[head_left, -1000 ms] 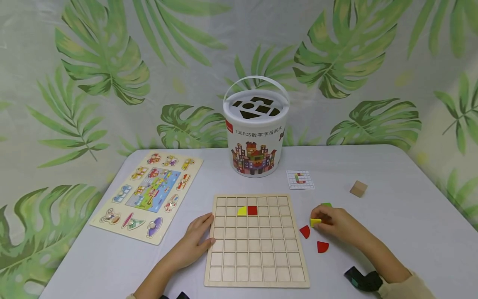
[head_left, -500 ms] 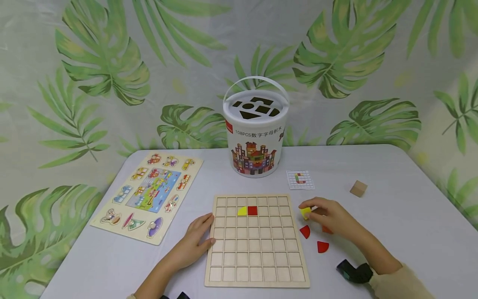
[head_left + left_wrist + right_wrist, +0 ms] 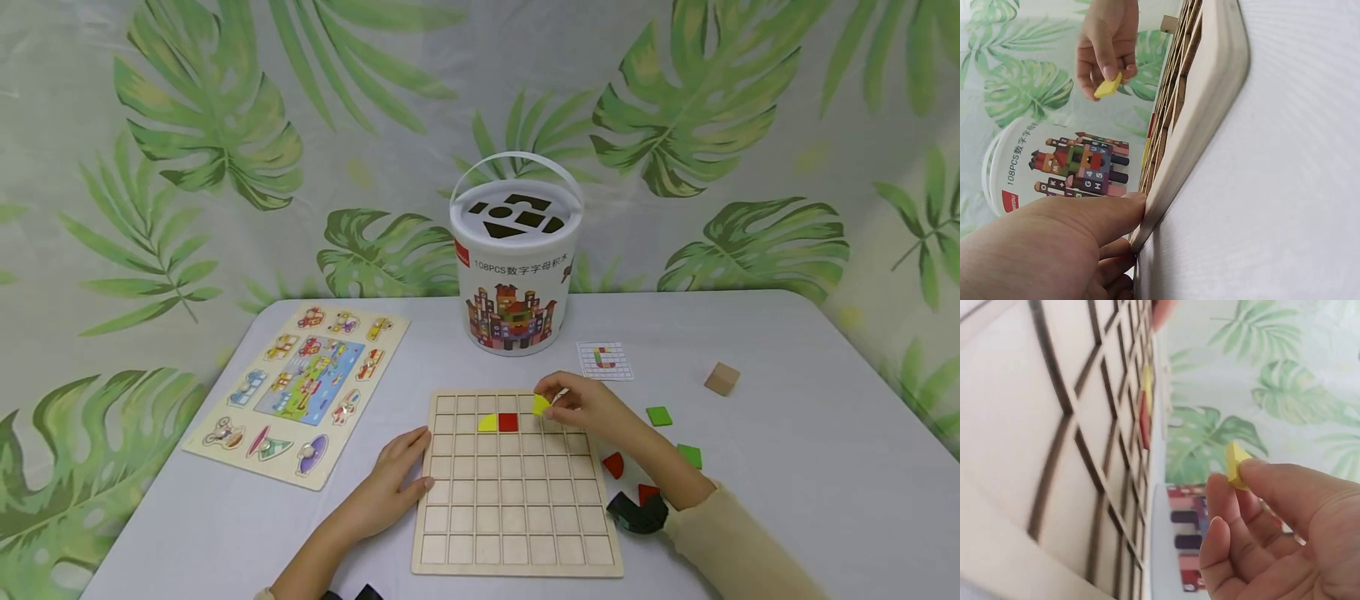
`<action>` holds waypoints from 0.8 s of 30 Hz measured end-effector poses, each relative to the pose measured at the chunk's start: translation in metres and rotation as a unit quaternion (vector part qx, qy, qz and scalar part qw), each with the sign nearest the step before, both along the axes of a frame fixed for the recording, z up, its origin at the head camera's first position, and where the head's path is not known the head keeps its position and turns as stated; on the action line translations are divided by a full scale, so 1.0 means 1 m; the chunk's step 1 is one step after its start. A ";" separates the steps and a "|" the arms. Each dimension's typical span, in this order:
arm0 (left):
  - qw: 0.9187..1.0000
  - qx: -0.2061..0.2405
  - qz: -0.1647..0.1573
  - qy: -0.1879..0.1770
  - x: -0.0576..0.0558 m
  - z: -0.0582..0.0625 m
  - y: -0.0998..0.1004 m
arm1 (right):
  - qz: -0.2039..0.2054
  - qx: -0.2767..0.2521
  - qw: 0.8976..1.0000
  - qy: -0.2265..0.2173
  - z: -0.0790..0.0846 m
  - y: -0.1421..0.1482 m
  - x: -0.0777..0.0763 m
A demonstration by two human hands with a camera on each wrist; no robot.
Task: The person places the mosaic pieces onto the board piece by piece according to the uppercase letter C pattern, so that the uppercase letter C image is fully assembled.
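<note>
My right hand pinches a yellow quarter-circle tile between thumb and fingers, above the upper right part of a wooden grid board. In the right wrist view the held tile stands out from the fingertips, apart from the board. My left hand rests at the board's left edge, its thumb and straight fingers touching the side. Seen from the left wrist, that thumb lies against the board's rim. Another yellow quarter-circle tile and a red square tile sit side by side in the second row.
Green square tiles and red quarter-circle tiles lie right of the board, partly near my right forearm. Behind are a pattern card, a wooden block and a white block bucket. A vehicle knob puzzle lies at left.
My right hand has carried the yellow quarter-circle tile leftward from the table to above the board, uncovering the green tiles. The left hand stays at the board's edge.
</note>
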State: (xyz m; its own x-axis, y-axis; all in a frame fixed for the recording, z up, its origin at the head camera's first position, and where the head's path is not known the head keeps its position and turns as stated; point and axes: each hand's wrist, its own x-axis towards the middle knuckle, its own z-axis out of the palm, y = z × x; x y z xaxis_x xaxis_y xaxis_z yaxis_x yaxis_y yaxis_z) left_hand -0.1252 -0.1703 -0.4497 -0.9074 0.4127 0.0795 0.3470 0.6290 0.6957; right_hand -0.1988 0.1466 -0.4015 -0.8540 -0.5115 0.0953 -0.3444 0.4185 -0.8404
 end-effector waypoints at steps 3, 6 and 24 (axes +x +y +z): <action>1.000 0.001 -0.001 0.000 0.000 0.000 0.000 | 0.014 0.018 1.000 0.014 -0.010 -0.008 -0.006; 1.000 0.001 -0.001 0.001 0.000 0.000 0.000 | 0.024 0.047 0.998 0.031 -0.018 -0.012 -0.008; 1.000 0.001 -0.001 -0.005 0.000 0.001 0.000 | 0.032 0.113 0.991 0.060 -0.023 -0.019 -0.005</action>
State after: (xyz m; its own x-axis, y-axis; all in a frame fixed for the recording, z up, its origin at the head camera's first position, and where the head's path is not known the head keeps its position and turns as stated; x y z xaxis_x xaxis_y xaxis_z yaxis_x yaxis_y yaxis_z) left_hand -0.1252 -0.1702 -0.4489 -0.9073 0.4143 0.0715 0.3414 0.6270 0.7002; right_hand -0.2038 0.1274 -0.4242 -0.8085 -0.5841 0.0716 -0.4682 0.5648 -0.6795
